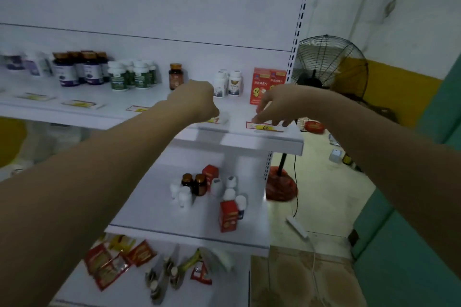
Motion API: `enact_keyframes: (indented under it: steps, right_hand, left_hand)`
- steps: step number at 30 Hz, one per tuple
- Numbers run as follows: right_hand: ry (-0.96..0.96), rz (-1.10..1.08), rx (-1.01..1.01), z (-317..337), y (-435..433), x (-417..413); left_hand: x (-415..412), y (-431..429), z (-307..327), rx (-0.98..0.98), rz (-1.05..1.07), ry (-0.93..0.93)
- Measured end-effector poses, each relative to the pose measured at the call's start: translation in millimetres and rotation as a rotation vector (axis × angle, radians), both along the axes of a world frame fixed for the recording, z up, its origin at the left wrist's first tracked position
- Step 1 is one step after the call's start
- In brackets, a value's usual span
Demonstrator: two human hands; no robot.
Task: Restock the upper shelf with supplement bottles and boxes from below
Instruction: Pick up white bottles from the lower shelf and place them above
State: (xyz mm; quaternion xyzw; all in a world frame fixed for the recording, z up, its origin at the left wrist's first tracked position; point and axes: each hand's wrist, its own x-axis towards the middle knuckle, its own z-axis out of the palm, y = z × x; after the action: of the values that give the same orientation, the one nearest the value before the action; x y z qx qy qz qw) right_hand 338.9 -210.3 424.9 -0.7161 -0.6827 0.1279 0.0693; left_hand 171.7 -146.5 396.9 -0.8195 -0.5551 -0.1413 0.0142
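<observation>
Your left hand [194,101] is reaching up over the front of the upper shelf [119,107], back of hand facing you, fingers curled under into a fist shape. A white blur is sitting just off the knuckles, but I can't tell if you're gripping it or anything else. Your right hand [279,103] is hanging loose & open near the shelf's R end, fingers pointing down and spread, fingertips [259,117] touching the shelf lip right at the price tag [264,127]. It's holding nothing.

Stock already sitting upright on the upper shelf, L to R:
- dark bottles w/ purple labels [77,68]
- white bottles w/ green labels [132,75]
- a lone brown bottle [175,76], just behind your left hand
- a pair of white bottles [234,82], btwn your two hands
- red boxes [264,85] at the far R, partly hidden by your right hand

Stock waiting on the lower shelf [149,207], all in one loose cluster:
- two small brown bottles [197,183]
- several white-capped bottles [184,197] around them
- a red box at the back [210,174]
- a front red box [228,215], standing nearest the shelf edge

Neither hand is touching that cluster.
</observation>
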Motion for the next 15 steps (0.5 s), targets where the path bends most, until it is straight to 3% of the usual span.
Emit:
enact_keyframes:
  steps: [6, 15]
  right_hand:
    - [0.059, 0.125, -0.074, -35, -30, -69]
    - [-0.002, 0.150, -0.211, -160, 9, -157]
  left_hand:
    - [-55, -49, -30, -0.072, 0.039, -0.043]
    - [-197, -47, -177, -0.377, 0.239, 0.035]
